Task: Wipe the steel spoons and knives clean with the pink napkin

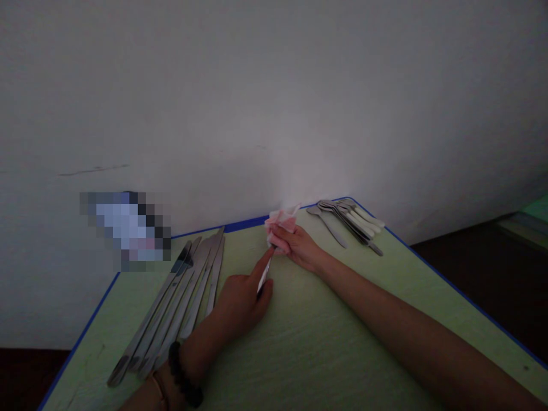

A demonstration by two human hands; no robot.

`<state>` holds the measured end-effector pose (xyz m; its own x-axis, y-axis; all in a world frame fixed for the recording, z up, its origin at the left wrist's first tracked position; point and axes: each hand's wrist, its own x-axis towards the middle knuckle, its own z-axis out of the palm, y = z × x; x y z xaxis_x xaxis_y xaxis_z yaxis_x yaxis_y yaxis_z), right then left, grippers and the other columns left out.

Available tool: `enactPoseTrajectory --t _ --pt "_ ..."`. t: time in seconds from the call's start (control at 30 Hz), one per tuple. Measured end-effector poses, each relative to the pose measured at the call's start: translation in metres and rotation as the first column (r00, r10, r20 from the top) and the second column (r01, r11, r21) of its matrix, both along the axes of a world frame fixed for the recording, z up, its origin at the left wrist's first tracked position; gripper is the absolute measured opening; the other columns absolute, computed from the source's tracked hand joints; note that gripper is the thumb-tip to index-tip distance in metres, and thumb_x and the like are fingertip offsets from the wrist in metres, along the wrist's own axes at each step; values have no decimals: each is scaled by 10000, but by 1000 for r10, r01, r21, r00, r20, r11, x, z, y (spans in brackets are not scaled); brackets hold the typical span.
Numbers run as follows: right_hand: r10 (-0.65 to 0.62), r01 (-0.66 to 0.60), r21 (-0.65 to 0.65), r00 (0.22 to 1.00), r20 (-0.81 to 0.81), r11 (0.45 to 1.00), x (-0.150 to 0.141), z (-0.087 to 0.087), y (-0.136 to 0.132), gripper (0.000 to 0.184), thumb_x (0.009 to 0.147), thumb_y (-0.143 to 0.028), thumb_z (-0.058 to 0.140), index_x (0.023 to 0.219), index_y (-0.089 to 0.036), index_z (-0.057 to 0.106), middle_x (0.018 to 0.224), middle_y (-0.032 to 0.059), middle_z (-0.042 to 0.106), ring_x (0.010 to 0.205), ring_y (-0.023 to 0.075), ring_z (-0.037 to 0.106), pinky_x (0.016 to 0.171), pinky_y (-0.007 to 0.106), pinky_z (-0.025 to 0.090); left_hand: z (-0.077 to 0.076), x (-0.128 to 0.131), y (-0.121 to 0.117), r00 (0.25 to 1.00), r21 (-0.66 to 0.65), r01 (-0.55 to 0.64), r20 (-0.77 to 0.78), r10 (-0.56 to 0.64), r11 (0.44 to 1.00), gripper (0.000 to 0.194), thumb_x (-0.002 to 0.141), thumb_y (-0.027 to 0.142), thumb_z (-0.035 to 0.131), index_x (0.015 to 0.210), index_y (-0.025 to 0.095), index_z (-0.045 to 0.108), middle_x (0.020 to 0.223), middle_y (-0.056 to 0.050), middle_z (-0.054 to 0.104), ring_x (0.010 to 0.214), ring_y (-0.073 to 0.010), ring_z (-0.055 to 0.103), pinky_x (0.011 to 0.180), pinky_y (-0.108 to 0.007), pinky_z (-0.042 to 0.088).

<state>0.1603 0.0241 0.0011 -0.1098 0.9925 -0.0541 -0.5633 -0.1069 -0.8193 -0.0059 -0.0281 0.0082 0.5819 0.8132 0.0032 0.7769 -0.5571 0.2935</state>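
My left hand (244, 299) is closed around the shiny metal handle (265, 275) of a piece of cutlery, with the index finger stretched along it. My right hand (302, 246) grips a crumpled pink and white cloth (282, 221), bunched around the cutlery's far end. That end is hidden, so its kind cannot be made out. Both hands meet above the middle of the green table (317, 342). Beside my left forearm lie several long flat metal utensils (175, 308), side by side. Beyond my right hand rests a group of metal spoons (338, 217).
Several white-handled pieces of cutlery (363, 220) lie against the spoons, and a single spoon (327, 221) lies just left of them. A pixelated object (128, 225) stands at the back left. The table's blue edge (248, 224) meets a pale wall (257, 103).
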Motion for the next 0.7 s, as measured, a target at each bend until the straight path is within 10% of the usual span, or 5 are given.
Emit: enactPoseTrajectory --t 0.7 --pt "-11 11 -5 1000 9 1000 0 -1 0 333 556 -354 829 800 -168 696 732 -14 654 653 94 541 656 228 429 0 0 0 1000 11 2 8 -2 1000 600 913 279 390 1472 149 214 663 -20 689 593 -208 666 590 -272 452"
